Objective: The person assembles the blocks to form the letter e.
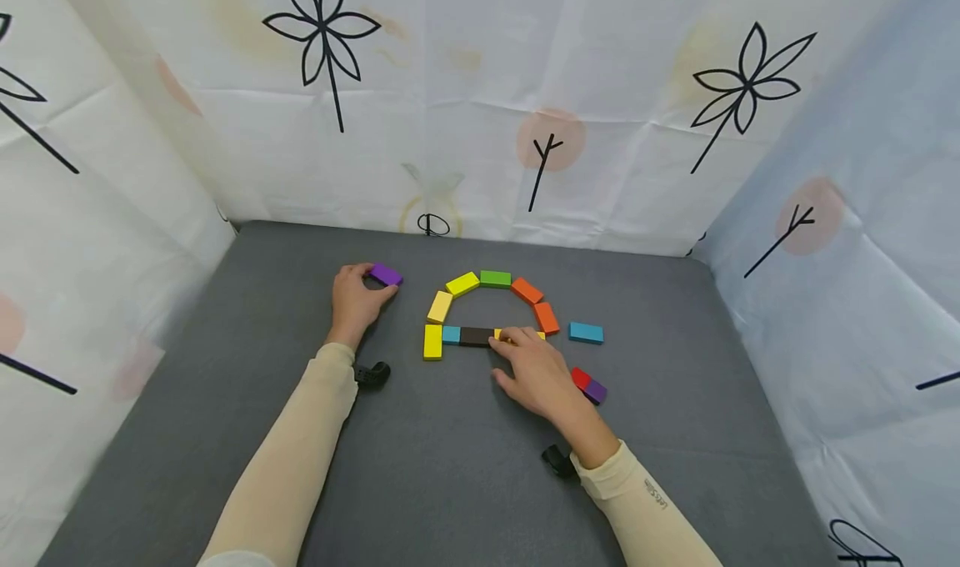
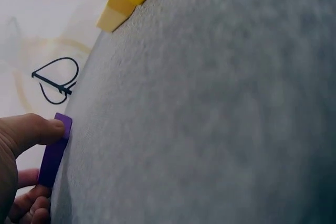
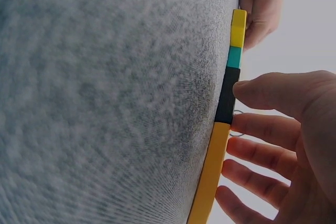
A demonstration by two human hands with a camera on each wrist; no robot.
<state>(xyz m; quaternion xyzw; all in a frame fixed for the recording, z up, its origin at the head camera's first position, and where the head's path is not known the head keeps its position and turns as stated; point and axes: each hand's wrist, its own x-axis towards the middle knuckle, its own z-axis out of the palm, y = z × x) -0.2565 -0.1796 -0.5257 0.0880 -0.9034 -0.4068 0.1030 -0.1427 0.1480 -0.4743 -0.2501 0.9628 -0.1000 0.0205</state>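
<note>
At the far left of the blocks, my left hand (image 1: 356, 302) pinches a purple block (image 1: 386, 274). The left wrist view shows the thumb on one end of that purple block (image 2: 52, 153) and fingers at its other end. My right hand (image 1: 534, 371) rests over the straight row of blocks, fingers extended. Seen from the right wrist, its thumb touches the black block (image 3: 228, 95) and its fingertips lie along the orange-yellow block (image 3: 210, 174). A small blue block (image 1: 451, 335) and an upright yellow block (image 1: 432, 343) continue the row leftward.
An arch of pale yellow (image 1: 439, 307), yellow (image 1: 462, 283), green (image 1: 496, 279) and orange blocks (image 1: 527, 290) curves behind the row. A blue block (image 1: 586, 333) lies to the right. Beside the right hand are red (image 1: 581, 378) and purple blocks (image 1: 595, 392). Printed cloth walls surround the grey table (image 1: 450, 467).
</note>
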